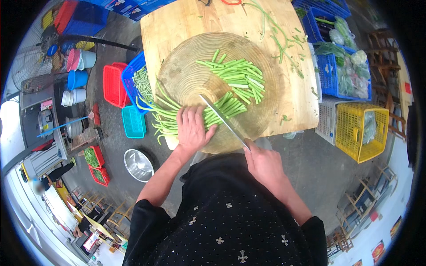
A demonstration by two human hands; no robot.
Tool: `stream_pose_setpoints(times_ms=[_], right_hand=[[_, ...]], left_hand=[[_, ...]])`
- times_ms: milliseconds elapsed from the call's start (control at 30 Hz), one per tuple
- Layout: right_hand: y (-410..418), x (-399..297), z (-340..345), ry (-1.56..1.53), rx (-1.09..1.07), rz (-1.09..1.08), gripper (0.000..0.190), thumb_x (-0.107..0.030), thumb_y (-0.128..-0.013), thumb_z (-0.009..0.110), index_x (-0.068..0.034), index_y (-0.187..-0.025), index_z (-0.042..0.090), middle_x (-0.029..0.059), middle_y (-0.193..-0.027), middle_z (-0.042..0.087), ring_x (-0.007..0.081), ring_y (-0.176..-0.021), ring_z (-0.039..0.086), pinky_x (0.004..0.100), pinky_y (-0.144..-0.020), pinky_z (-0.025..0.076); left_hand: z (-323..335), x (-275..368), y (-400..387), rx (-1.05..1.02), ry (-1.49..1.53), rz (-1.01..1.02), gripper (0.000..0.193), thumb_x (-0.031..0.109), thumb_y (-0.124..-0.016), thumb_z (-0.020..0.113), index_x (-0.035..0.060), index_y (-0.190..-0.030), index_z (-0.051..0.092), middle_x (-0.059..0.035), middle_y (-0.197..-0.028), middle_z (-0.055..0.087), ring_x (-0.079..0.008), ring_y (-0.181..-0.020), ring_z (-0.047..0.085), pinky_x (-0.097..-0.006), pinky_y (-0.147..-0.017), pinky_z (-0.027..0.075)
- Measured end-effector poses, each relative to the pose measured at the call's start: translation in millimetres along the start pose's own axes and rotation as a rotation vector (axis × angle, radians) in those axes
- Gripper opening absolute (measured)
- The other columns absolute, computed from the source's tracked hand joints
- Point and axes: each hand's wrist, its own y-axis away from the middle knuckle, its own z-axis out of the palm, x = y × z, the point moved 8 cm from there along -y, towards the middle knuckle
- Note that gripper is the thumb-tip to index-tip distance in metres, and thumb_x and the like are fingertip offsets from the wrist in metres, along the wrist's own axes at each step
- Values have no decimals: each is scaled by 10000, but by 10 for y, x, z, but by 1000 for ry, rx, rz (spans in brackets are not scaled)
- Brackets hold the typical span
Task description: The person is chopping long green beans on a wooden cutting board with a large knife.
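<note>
My left hand [193, 128] lies palm down on a bundle of long green beans [168, 118], pressing it onto a round wooden chopping board [183, 63]. The bundle's tail ends stick out past the board's left edge. In my right hand [264, 161] is the handle of a knife [226, 121]; its blade slants up and left across the beans, just right of my left fingers. Beans to the right of the blade lie in a neat row. Farther up the board sits a pile of cut bean pieces [241, 73].
The board rests on a wooden table [303, 109] with bean scraps [283, 48] at its upper right. Left stand a blue basket of cut beans [143, 83], red [113, 86] and teal baskets [133, 121], and a metal bowl [138, 165]. Right are vegetable crates [327, 74] and a yellow crate [362, 131].
</note>
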Motion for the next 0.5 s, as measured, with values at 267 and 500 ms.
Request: stream_pose_setpoints(times_ms=[267,500], right_hand=[[-32,32,15,9,-16,24,313,-264,-1154,643,-47,-1353,749,211,-731,751,466,-665,754,581,-644,618],[18,2,-40,28,67,-23,328,-264,-1152,648,-52,-1383,746,216,-745,758,460,-669,761,582,-642,620]], left_hand=[[2,-9,7,15,2,-14,831,483,-950,824,-49,-1509,515,-271,-1453,577,-462,-1400,529,-653,-1281,326],[-28,-6,3,39,26,4,827,484,-958,814,-56,-1506,513,-272,-1446,584,-462,-1392,531,-649,-1273,332]])
